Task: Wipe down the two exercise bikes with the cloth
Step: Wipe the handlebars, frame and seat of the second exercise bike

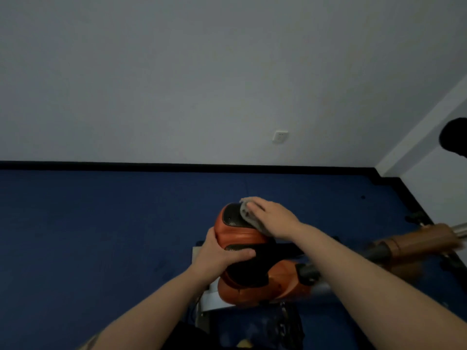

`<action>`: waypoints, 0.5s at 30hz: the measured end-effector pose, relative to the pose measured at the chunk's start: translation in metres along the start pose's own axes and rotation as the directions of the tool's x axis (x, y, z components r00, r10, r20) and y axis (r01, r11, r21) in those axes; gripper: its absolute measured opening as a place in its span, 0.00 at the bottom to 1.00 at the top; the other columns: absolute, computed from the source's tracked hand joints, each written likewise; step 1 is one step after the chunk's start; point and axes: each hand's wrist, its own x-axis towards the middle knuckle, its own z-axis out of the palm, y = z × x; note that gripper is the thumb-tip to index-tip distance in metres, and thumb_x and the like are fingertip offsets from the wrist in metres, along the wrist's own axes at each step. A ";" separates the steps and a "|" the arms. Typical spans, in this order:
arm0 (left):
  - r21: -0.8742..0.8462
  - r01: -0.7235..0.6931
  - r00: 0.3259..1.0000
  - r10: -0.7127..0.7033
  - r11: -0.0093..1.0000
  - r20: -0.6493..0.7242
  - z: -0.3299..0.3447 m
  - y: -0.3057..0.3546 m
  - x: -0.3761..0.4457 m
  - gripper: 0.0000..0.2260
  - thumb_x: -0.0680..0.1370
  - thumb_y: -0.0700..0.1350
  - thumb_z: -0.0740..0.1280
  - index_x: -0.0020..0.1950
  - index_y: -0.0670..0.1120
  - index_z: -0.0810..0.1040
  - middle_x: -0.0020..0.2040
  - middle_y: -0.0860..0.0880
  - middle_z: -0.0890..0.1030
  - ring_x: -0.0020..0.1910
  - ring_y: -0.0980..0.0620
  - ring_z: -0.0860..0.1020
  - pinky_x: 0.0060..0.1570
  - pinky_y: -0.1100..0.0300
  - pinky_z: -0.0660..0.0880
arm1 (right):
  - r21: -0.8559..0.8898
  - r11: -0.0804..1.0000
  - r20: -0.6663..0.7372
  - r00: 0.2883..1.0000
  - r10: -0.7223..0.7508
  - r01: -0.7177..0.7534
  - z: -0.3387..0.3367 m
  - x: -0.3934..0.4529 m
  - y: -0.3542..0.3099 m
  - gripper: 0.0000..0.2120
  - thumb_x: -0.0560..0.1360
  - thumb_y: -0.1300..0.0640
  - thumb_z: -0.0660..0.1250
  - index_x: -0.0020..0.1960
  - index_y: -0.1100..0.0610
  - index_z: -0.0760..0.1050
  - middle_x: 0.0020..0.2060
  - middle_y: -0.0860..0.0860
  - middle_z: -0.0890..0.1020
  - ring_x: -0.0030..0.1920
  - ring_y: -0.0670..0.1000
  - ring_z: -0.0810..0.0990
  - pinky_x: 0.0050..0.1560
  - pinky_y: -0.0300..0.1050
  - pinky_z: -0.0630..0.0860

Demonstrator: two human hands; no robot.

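An orange and black bike seat [235,231] sits at the centre of the view, above the bike's orange body [273,286]. My left hand [217,256] grips the seat's near left side, thumb across its black middle. My right hand [273,218] presses a grey cloth [246,213] flat on the far right part of the seat, fingers fairly straight over the cloth. A brown padded handlebar [419,241] with a silver tube end reaches out at the right. Most of the bike frame below is hidden by my arms.
Blue carpet [101,236] covers the floor up to a black skirting strip [151,165] and a pale wall with a white socket [280,136]. A dark round object [454,137] shows at the right edge near the wall corner. Black bike feet [414,215] stand at the right.
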 end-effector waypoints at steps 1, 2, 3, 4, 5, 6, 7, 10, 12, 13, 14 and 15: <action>0.004 -0.002 0.999 0.001 1.000 0.046 -0.003 0.000 -0.001 0.40 0.64 0.43 0.81 0.69 0.48 0.62 0.59 0.51 0.76 0.54 0.57 0.78 0.42 0.69 0.76 | -0.024 1.000 0.032 0.999 0.007 -0.006 -0.001 0.005 -0.002 0.20 0.83 0.42 0.48 0.72 0.44 0.67 0.70 0.49 0.72 0.69 0.54 0.71 0.66 0.52 0.68; 0.013 -0.001 0.996 0.000 1.000 0.085 -0.006 0.000 -0.002 0.41 0.64 0.42 0.81 0.69 0.48 0.61 0.60 0.50 0.76 0.54 0.57 0.78 0.42 0.70 0.77 | -0.076 0.997 0.043 0.999 -0.005 0.008 0.002 0.007 -0.007 0.20 0.83 0.43 0.48 0.72 0.45 0.66 0.71 0.49 0.71 0.69 0.54 0.70 0.66 0.52 0.68; 0.026 0.000 0.993 -0.003 1.000 0.118 -0.008 0.000 -0.002 0.41 0.64 0.41 0.81 0.69 0.48 0.60 0.60 0.50 0.76 0.55 0.56 0.78 0.43 0.69 0.77 | -0.119 0.992 0.020 0.999 -0.046 0.048 0.008 0.006 -0.015 0.20 0.83 0.42 0.48 0.72 0.43 0.66 0.71 0.46 0.70 0.70 0.53 0.69 0.65 0.51 0.67; 0.030 -0.002 0.990 -0.002 1.000 0.139 -0.010 0.000 -0.002 0.41 0.64 0.41 0.81 0.69 0.48 0.60 0.60 0.50 0.76 0.56 0.56 0.78 0.44 0.68 0.77 | -0.156 0.981 -0.029 0.992 -0.120 0.114 0.014 0.002 -0.025 0.19 0.82 0.41 0.50 0.71 0.41 0.65 0.72 0.43 0.68 0.71 0.51 0.67 0.65 0.52 0.67; 0.026 -0.005 0.988 0.001 1.000 0.151 -0.011 0.000 -0.001 0.40 0.64 0.40 0.81 0.68 0.48 0.60 0.60 0.50 0.76 0.56 0.56 0.78 0.45 0.68 0.77 | -0.186 0.962 -0.054 0.976 -0.213 0.200 0.019 -0.001 -0.031 0.19 0.82 0.41 0.51 0.71 0.39 0.65 0.73 0.41 0.66 0.72 0.49 0.64 0.66 0.52 0.66; 0.016 -0.008 0.987 0.005 1.000 0.160 -0.011 -0.001 0.000 0.39 0.64 0.39 0.81 0.68 0.49 0.61 0.60 0.50 0.76 0.56 0.56 0.78 0.45 0.68 0.77 | -0.195 0.943 -0.040 0.959 -0.281 0.269 0.021 -0.003 -0.032 0.19 0.81 0.40 0.52 0.71 0.38 0.65 0.73 0.40 0.65 0.72 0.48 0.62 0.66 0.53 0.66; 0.012 -0.004 0.986 0.002 1.000 0.167 -0.012 -0.001 0.000 0.39 0.64 0.39 0.81 0.67 0.49 0.61 0.59 0.50 0.76 0.55 0.57 0.78 0.45 0.68 0.77 | -0.169 0.943 -0.006 0.957 -0.291 0.286 0.019 -0.002 -0.031 0.19 0.81 0.39 0.53 0.70 0.38 0.66 0.72 0.40 0.66 0.72 0.47 0.62 0.66 0.54 0.66; 0.027 0.005 0.985 -0.009 1.000 0.172 -0.013 -0.003 0.003 0.43 0.62 0.44 0.83 0.69 0.51 0.60 0.60 0.51 0.76 0.56 0.55 0.78 0.52 0.61 0.78 | -0.024 0.999 0.001 0.999 -0.047 0.047 0.010 0.016 -0.028 0.19 0.81 0.38 0.50 0.67 0.40 0.70 0.67 0.43 0.73 0.67 0.50 0.71 0.60 0.52 0.71; 0.022 -0.006 0.984 0.002 1.000 0.176 -0.014 -0.004 0.003 0.44 0.60 0.45 0.83 0.68 0.51 0.61 0.59 0.51 0.77 0.56 0.56 0.79 0.53 0.61 0.78 | -0.135 0.990 -0.054 0.997 -0.051 0.043 0.018 0.015 -0.035 0.19 0.81 0.38 0.50 0.65 0.42 0.71 0.65 0.45 0.74 0.64 0.52 0.73 0.58 0.51 0.71; 0.018 -0.021 0.983 0.017 1.000 0.184 -0.014 -0.005 0.004 0.44 0.59 0.45 0.84 0.68 0.52 0.61 0.59 0.52 0.77 0.56 0.57 0.79 0.54 0.61 0.78 | -0.245 0.958 -0.084 0.981 -0.175 0.150 0.025 0.010 -0.039 0.20 0.80 0.37 0.50 0.65 0.43 0.72 0.66 0.44 0.73 0.65 0.51 0.72 0.60 0.51 0.70; 0.014 -0.045 0.981 0.041 0.999 0.191 -0.013 -0.004 0.004 0.42 0.60 0.44 0.83 0.67 0.53 0.62 0.59 0.53 0.77 0.56 0.59 0.79 0.53 0.63 0.77 | -0.332 0.898 -0.073 0.941 -0.330 0.289 0.030 0.005 -0.040 0.21 0.78 0.37 0.52 0.64 0.43 0.73 0.66 0.43 0.72 0.65 0.50 0.70 0.61 0.51 0.68; 0.011 -0.068 0.978 0.065 0.998 0.199 -0.012 -0.002 0.003 0.39 0.62 0.41 0.82 0.65 0.54 0.63 0.58 0.54 0.77 0.54 0.62 0.79 0.52 0.65 0.77 | -0.365 0.841 -0.032 0.897 -0.440 0.400 0.031 0.003 -0.039 0.21 0.78 0.36 0.54 0.64 0.44 0.74 0.66 0.43 0.72 0.65 0.49 0.68 0.62 0.51 0.66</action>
